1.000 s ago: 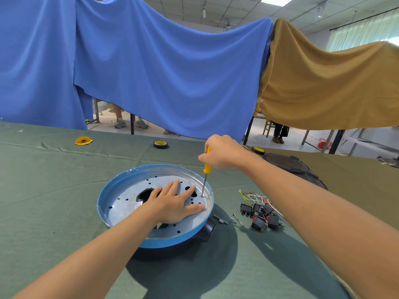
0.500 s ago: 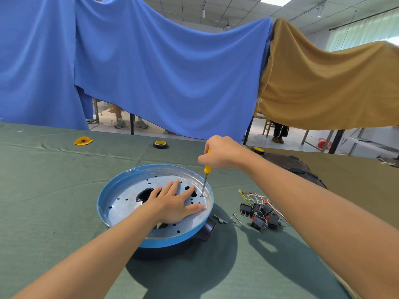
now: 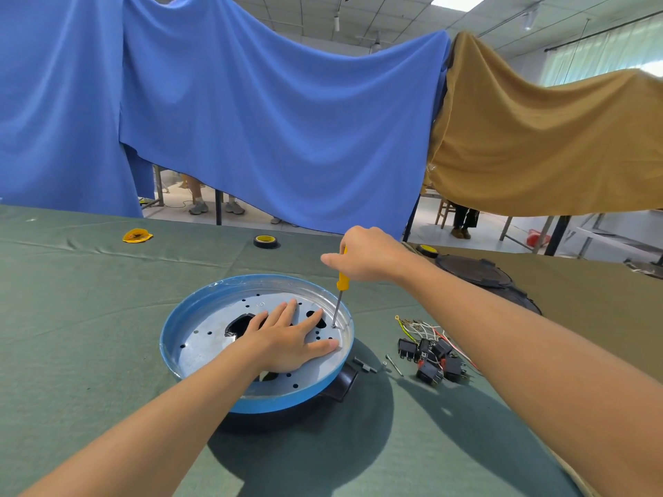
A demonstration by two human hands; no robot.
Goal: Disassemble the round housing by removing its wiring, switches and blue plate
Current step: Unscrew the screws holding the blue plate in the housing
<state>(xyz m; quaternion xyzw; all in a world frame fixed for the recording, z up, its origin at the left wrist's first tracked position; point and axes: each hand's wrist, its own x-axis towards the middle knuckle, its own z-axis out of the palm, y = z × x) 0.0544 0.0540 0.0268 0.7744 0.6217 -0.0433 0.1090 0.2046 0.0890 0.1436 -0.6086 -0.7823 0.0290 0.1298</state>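
The round black housing (image 3: 339, 383) sits near the middle of the green cloth-covered desk (image 3: 89, 317). The shallow round metal plate with the blue rim (image 3: 201, 338) is seated on top of it like a dish. The plate's silver floor is pierced by many small holes and a larger dark cut-out, and nothing loose shows inside it. The left hand (image 3: 287, 340) lies flat on that floor, palm down, fingers straight and slightly spread, thumb pointing toward the right rim. The right hand (image 3: 366, 258) hovers above the plate's far right edge with its fingers curled around a slim yellow-handled screwdriver (image 3: 342, 281). The screwdriver stands almost upright, its tip on a screw (image 3: 333, 326) just inside the rim and close to the left fingertips. On the desk to the right of the housing lie a cluster of black rocker switches (image 3: 430, 358) with white, red and yellow-green wires (image 3: 427, 328), and between them and the housing a loose long screw (image 3: 393, 364). Farther back rest a black tape roll with a yellow core (image 3: 265, 241) and a round black lid (image 3: 477, 272).
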